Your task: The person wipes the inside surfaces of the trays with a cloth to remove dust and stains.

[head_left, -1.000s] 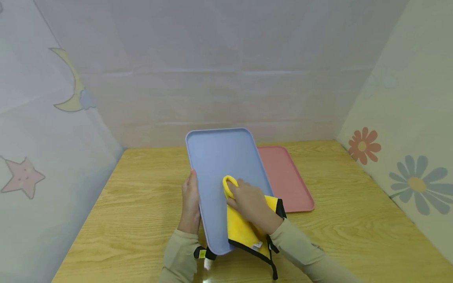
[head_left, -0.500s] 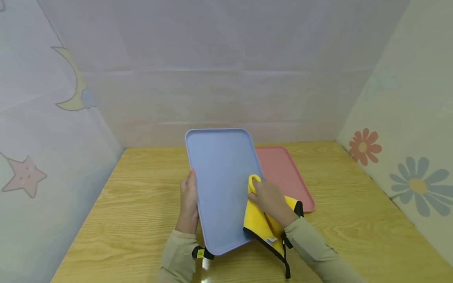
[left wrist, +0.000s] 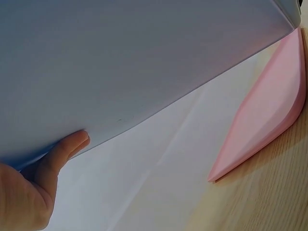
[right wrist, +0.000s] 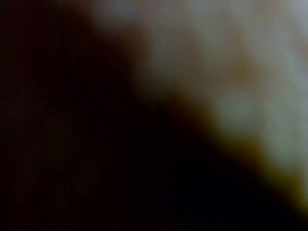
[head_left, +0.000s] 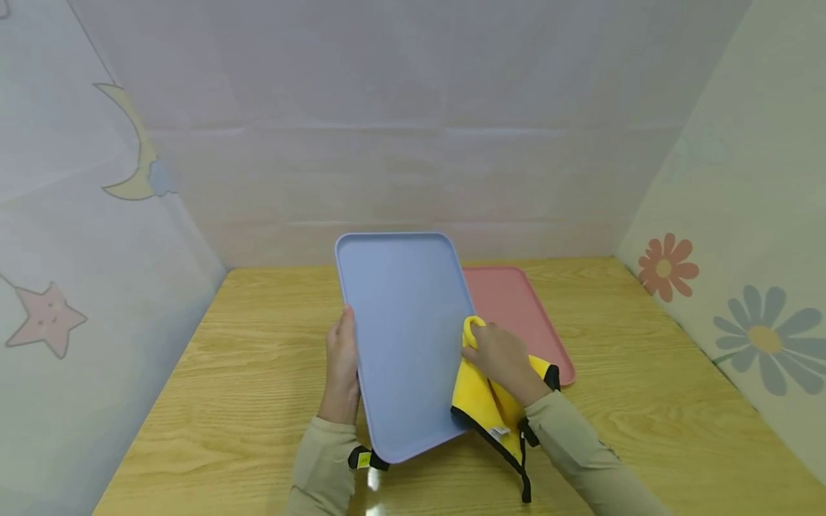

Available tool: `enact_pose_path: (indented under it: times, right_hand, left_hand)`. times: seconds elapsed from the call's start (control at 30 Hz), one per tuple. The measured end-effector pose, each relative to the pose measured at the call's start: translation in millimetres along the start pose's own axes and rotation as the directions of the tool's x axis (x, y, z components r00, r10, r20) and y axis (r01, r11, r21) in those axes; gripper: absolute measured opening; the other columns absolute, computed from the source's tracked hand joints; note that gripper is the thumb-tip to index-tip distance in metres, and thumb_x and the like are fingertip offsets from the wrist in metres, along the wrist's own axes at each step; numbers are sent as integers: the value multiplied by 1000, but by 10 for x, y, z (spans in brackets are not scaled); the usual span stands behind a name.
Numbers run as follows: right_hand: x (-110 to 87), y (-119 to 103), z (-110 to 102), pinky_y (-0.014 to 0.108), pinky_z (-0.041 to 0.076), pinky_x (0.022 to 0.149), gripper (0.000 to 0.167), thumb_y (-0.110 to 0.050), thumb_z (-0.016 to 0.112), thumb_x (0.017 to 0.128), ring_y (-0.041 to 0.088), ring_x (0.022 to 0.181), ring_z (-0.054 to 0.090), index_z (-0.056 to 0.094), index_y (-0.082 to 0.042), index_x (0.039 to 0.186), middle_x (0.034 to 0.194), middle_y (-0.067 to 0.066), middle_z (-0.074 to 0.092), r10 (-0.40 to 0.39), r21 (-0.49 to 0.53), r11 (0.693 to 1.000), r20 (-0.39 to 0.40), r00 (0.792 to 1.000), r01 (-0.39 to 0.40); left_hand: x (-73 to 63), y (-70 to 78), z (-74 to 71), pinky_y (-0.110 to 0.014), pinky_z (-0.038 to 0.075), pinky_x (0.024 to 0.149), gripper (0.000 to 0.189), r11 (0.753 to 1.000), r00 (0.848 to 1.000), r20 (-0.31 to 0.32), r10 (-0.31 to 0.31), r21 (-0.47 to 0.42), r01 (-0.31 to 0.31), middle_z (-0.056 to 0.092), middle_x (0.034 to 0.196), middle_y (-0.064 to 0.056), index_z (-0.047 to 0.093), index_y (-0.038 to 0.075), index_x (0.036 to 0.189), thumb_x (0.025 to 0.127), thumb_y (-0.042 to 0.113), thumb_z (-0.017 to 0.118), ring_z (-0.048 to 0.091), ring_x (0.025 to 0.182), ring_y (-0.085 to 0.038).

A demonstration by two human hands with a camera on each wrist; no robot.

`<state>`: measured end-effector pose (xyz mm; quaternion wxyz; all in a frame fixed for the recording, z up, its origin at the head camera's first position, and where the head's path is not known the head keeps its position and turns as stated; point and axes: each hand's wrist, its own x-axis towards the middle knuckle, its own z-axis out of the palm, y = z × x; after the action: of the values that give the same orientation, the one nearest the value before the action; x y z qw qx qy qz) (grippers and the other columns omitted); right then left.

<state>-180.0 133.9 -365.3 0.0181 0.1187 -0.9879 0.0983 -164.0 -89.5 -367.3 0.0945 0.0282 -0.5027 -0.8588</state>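
My left hand (head_left: 342, 369) grips the left edge of a blue tray (head_left: 406, 322), which is held tilted up off the table with its inner face toward the head camera. Seen from the left wrist, the fingers (left wrist: 72, 144) curl against the underside of that blue tray (left wrist: 125, 72). A yellow cloth (head_left: 474, 387) with black edging is bunched in my right hand (head_left: 506, 362), at the tray's right edge; its lower corner hangs down past the tray. The right wrist view is dark and blurred.
A pink tray (head_left: 516, 315) lies on the wooden table (head_left: 258, 344) behind the blue one, partly covered by it in the head view. Pale walls (head_left: 400, 129) with printed flowers, a moon and a star close off the back and both sides.
My right hand has slid the yellow cloth from the middle of the blue tray out to its right edge. The left hand and the blue tray have hardly moved.
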Motion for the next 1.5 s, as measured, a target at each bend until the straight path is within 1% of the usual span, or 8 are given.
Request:
enact_pose_path:
  times: [0.27,0.53,0.7,0.8,1.03,1.13,1.33,1.5]
  right_hand:
    - [-25,-58,27,21,23,41,29,-20,62,80,14,45,31,61,0,100,59,6,37,-22,2,1000,-24,999,22]
    - [-79,-263,41,21,20,40,19,-17,63,77,12,44,27,59,-2,87,56,3,32,-114,-22,993,-93,989,113]
    - [-144,-451,24,20,21,39,20,-17,62,77,12,43,27,60,-1,90,58,4,36,-191,-32,982,-118,975,188]
    - [-185,-569,12,20,21,39,20,-16,62,78,11,43,25,60,0,90,61,5,37,-254,-22,967,-154,955,253]
    - [-261,-810,16,20,21,38,25,-17,64,76,9,43,26,61,-1,95,61,4,38,-395,-59,918,-237,888,392]
    - [-281,-895,7,19,24,37,30,-19,66,76,9,44,29,63,-1,100,64,5,43,-430,-79,902,-230,873,424]
    - [-327,-1021,-49,19,28,38,37,-23,64,77,10,46,32,63,-3,109,75,8,54,-519,-161,853,-170,838,496]
    - [-363,-1091,-94,17,28,38,38,-25,62,80,8,47,32,61,-5,112,76,6,52,-584,-181,807,-94,806,563]
  left_hand:
    - [-16,-2,33,-23,43,53,39,1000,1000,4,1,8,-1,56,72,-4,59,5,86,97,34,36,53,61,-12]
    - [-22,-22,41,-23,43,54,40,1000,1000,14,-3,28,2,55,74,-4,58,1,95,97,34,35,53,63,-11]
    - [-26,-30,44,-24,44,53,40,999,1000,-16,-17,47,18,55,73,-4,58,0,94,97,33,36,53,62,-12]
    - [-24,-40,41,-24,44,54,42,998,1000,-18,-18,58,19,55,74,-5,57,0,97,97,35,36,54,62,-12]
    - [-11,-61,27,-24,45,58,50,996,1000,-5,-29,88,29,56,81,-5,56,-2,109,95,42,35,55,68,-12]
    - [-10,-57,28,-24,45,60,50,995,999,-21,-42,95,44,57,83,-5,56,0,109,94,43,36,56,70,-12]
    - [-2,-64,37,-27,46,69,48,998,999,-8,-50,30,50,58,92,-7,55,-1,113,95,40,36,56,80,-15]
    - [15,-85,47,-25,45,66,45,999,999,13,-44,-13,44,56,87,-5,57,2,102,95,41,35,54,76,-13]
